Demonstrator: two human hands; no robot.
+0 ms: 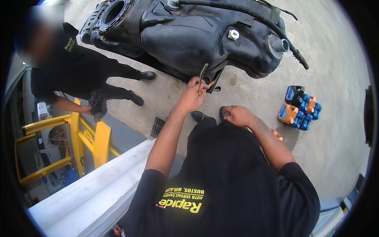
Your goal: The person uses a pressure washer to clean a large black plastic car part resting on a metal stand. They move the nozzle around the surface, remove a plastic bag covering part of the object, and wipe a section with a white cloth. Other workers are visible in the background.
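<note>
Left hand (193, 93) closed around pliers (202, 75), held against near edge of black tank (185, 35) on floor. Right hand (237, 115) rested on knee, fingers curled, nothing held. Blue jugs (300, 108) at right.

At about three o'clock from the middle of our view we are seeing a cluster of plastic canisters (301, 108) sitting on the concrete floor (335, 71), pressed against one another. Some are blue with blue caps, others orange, and one at the top is dark. Several are showing pale bluish rectangular labels (283, 113) on their faces. We are seeing no signs or screens anywhere.
</note>
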